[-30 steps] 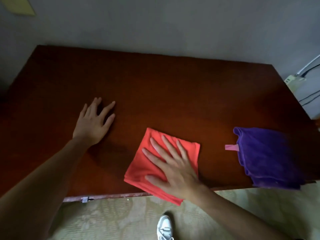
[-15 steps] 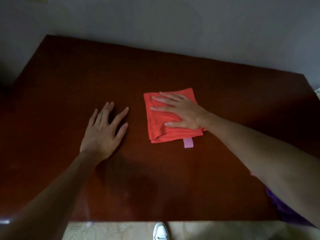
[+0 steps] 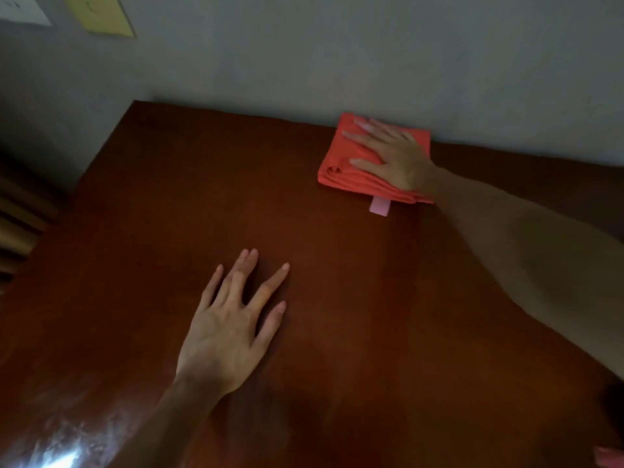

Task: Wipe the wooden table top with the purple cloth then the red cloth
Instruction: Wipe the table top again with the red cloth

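The folded red cloth (image 3: 344,167) lies at the far edge of the dark wooden table top (image 3: 169,214), close to the wall, with a small pink tag sticking out toward me. My right hand (image 3: 393,157) presses flat on it with fingers straight and spread. My left hand (image 3: 233,325) rests flat on the bare wood near the middle, fingers spread, holding nothing. The purple cloth is out of view; only a pink scrap (image 3: 607,456) shows at the bottom right corner.
A grey wall (image 3: 337,55) runs right behind the table's far edge. A yellow sheet (image 3: 101,13) and a white sheet (image 3: 23,8) hang on it at the top left. Wooden slats (image 3: 17,224) stand left of the table.
My right hand has pushed the red cloth from the near edge across the table to the far edge by the wall. My left hand stayed flat on the wood. The purple cloth left the view.
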